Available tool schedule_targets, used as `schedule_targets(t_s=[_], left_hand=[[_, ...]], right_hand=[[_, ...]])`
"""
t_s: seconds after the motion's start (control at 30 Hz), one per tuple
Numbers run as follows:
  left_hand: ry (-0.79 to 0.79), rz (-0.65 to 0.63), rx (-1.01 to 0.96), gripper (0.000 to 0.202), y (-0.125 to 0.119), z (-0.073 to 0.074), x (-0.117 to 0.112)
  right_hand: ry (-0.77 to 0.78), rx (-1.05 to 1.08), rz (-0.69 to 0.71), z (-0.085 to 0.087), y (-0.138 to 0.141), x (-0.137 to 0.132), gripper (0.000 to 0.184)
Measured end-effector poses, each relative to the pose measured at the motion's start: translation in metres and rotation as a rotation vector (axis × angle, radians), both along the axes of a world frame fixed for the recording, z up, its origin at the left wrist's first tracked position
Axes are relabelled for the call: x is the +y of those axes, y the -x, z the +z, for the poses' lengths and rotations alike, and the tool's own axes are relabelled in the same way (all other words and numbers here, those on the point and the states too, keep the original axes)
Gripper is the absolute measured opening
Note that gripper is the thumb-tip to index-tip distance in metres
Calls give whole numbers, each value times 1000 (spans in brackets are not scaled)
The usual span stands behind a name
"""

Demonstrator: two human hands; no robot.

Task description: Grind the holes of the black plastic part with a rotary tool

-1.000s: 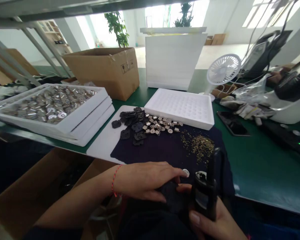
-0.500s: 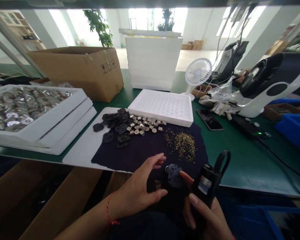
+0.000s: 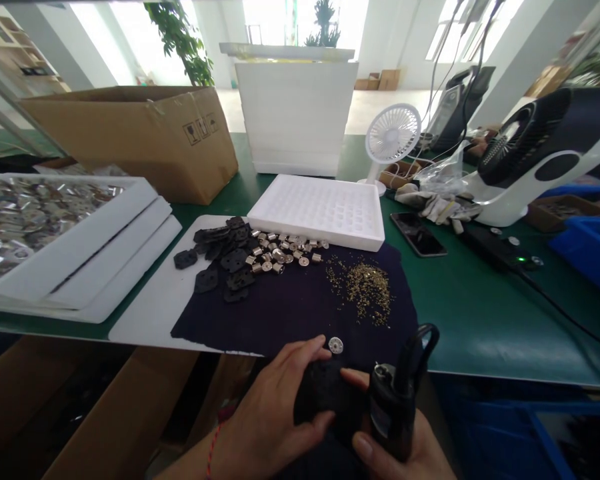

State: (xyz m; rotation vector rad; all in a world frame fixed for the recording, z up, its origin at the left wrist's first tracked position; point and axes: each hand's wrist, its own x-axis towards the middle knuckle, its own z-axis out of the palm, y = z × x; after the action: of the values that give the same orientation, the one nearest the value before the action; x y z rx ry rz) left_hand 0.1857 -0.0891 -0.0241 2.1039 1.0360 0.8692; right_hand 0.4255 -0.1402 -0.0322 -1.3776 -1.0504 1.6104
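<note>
My right hand (image 3: 405, 447) is wrapped round a black corded electric screwdriver (image 3: 393, 400), its cord looping up from the top. Its outstretched index finger touches the edge of a dark plastic plate (image 3: 325, 385). The fingers and thumb of my left hand (image 3: 275, 407) close round that plate from the left; shadow hides much of the plate and the grip. A round silver metal part (image 3: 335, 345) shows just beyond the plate's far edge. On the dark cloth (image 3: 280, 313) ahead lie black plastic plates (image 3: 234, 260), small silver metal cylinders (image 3: 279, 255) and a pile of tiny brass-coloured screws (image 3: 367, 288).
A white foam tray (image 3: 320, 208) stands behind the parts. At left are stacked white trays (image 3: 105, 260) of metal pieces and a cardboard box (image 3: 145, 137). To the right lie a phone (image 3: 419, 235), a black power unit (image 3: 500, 252), a small white fan (image 3: 393, 133) and blue bins (image 3: 587, 250).
My left hand has moved in from beside the plate and closed round it. The plate and screwdriver have come lower and a little left. The view has shifted slightly.
</note>
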Motion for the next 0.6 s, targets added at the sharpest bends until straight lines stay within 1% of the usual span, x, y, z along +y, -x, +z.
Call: schedule_targets(t_s=[0.13,0.23,0.4,0.6], left_hand=[[-3,-10,6,106,-13,10,23],[-22,-15,-27,105,-21,10,33],[-17,-6,-27,104,-25,3,35],[-23,-7,-16,103,-26,0,33]], right_hand=[[-36,-23,-78,10,4,18,72],[-30,-57,-117,14,5,26,76],[-17,-94,-117,11,3,29,75],[-2,-117,-157,8,5,28,80]])
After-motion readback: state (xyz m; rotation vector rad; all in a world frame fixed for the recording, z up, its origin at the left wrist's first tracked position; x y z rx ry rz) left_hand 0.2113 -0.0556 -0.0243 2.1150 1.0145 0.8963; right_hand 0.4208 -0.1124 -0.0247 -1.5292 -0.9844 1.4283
